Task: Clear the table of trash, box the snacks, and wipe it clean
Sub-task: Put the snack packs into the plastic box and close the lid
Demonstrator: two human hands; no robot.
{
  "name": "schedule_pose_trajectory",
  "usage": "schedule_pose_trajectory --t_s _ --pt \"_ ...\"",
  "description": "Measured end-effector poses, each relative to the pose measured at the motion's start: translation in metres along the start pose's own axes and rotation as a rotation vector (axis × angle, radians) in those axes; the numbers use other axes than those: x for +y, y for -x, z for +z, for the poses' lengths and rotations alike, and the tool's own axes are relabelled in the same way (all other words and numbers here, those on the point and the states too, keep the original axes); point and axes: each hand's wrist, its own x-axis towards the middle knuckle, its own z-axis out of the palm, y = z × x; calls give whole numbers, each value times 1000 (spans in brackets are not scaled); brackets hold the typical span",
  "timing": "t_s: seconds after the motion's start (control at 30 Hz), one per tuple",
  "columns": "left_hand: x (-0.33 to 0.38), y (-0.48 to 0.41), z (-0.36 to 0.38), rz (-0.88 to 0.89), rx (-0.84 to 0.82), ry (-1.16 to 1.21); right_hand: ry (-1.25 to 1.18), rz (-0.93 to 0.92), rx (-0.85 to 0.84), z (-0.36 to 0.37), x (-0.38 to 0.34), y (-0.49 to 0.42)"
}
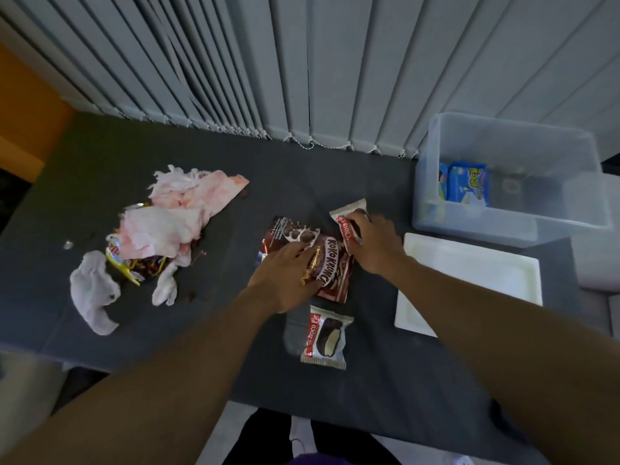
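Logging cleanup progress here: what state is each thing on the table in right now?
Box: open, blue packs inside.
Lid: off, flat beside box.
Koko Krunch bag: on table, gripped by left hand.
Far Choco Pie: gripped by right hand.
Near Choco Pie: flat on table, untouched.
Tissues: crumpled, stained, on table.

We face grey vertical blinds [302, 62] that fill the whole far side, their slats hanging down to the back edge of a dark grey table [110, 149]. A thin bead chain [312, 144] links the slat ends. Left of centre, some slats lean and overlap, and near the middle we see a dark gap between two. An orange wall [23, 105] stands to our left. Pale floor [30, 397] shows below the table's near edge. The room is dim.
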Motion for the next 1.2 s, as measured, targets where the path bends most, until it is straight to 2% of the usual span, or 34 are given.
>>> schedule_pose_trajectory --t_s 0.27,0.4,0.6,0.73,0.87,1.0,1.1,1.2 --pt "-1 -2 -7 -9 -39 8 -130 2 62 -24 1 4" --pt "5 -5 -19 2 -69 -7 -178 -28 113 -34 8 23" --pt "24 -11 -19 43 -103 -84 -212 19 153 -37 37 61" --pt "37 -9 -6 135 -211 -94 -200 125 172 -33 66 86" --pt "49 -5 9 235 -400 -119 -209 215 179 -28 91 107" --pt "56 -5 20 190 -555 -110 -251 270 192 -22 108 124" --pt "61 -10 23 163 -609 -142 -283 285 210 -20 116 129" --pt "67 -19 17 123 -623 -24 -312 297 225 -21 122 132"
